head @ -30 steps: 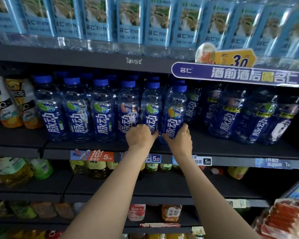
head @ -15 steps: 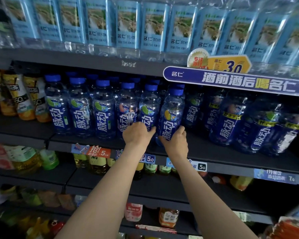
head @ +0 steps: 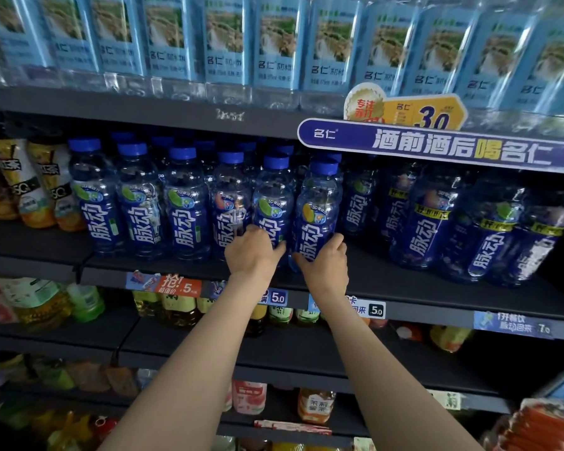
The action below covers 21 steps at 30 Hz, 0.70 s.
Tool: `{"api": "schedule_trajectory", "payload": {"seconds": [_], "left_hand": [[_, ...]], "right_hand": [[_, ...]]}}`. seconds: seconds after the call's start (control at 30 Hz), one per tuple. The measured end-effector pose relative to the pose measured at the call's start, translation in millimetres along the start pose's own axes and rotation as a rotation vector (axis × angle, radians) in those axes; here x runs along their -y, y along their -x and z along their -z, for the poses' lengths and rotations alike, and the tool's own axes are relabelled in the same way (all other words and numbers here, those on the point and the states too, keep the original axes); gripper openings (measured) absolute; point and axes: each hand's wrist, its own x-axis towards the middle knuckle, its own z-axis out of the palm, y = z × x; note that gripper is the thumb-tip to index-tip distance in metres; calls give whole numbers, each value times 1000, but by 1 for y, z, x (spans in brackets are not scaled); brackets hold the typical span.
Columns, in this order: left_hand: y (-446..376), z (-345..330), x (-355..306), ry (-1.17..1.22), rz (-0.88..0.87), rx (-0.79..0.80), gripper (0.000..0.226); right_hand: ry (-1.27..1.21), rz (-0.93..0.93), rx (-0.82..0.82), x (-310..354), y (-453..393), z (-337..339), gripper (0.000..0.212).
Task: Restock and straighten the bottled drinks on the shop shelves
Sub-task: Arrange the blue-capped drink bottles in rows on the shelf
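Mid shelf (head: 404, 281), front row. Right hand (head: 324, 266) curled round base of tilted bottle (head: 316, 216), top leaning right, long axis near upright. Left hand (head: 253, 252) wrapped on neighbour bottle (head: 271, 203), just left.

Six front-row blue-capped bottles (head: 184, 203), two hands (head: 253, 252)

Over the last second the right hand (head: 324, 258) slid lower on the clear blue-capped plastic bottle with the yellow fruit label (head: 316, 209), its fingers moving from the label's middle to the base at about 5 o'clock. That bottle tipped slightly, cap toward 1 o'clock. The left hand (head: 253, 252) settled lower on the neighbouring clear blue-capped green-fruit bottle (head: 272, 203), at its 7 o'clock side.
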Motion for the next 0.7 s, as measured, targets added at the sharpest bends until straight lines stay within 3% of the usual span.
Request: {"api": "schedule_trajectory", "payload": {"seconds": [0.13, 0.27, 0.33, 0.4, 0.5, 0.7], "left_hand": [[7, 1, 3, 8, 26, -1, 58], [15, -6, 12, 39, 51, 77, 60], [22, -8, 10, -13, -42, 91, 57], [27, -9, 0, -37, -180, 37, 53], [28, -8, -21, -71, -264, -47, 62], [21, -25, -23, -63, -259, -45, 67]], "right_hand": [[-22, 10, 18, 1, 1, -1, 73], [-235, 52, 167, -14, -9, 16, 67], [-350, 39, 161, -29, -14, 34, 54], [-471, -66, 53, -42, -27, 49, 46], [-287, -105, -11, -53, -62, 52, 43], [-143, -137, -13, -39, -124, 27, 77]]}}
